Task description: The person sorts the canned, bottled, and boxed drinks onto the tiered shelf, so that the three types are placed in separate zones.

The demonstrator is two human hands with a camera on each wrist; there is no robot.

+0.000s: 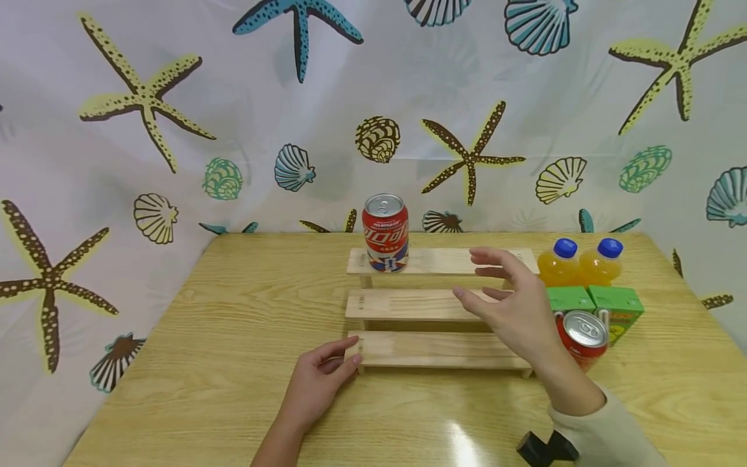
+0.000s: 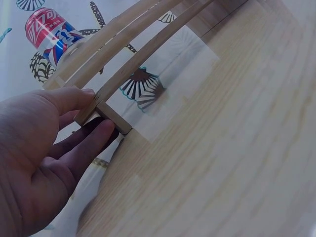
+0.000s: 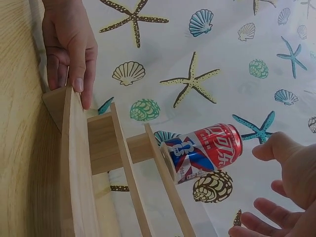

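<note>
gripping 3-tier rack (image 1: 411, 303) with left hand (image 1: 315, 386), right hand (image 1: 516, 311) above, red can (image 1: 386, 233) atop

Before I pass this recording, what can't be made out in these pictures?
- Lower parts of the orange drink bottles: head view, behind the green cartons.
- Lower left side of the front red can: head view, behind the right forearm.
- Middle tier's right end on the wooden shelf: head view, behind the right hand.
- Shelf's far end: left wrist view, cut off by the top edge.
</note>
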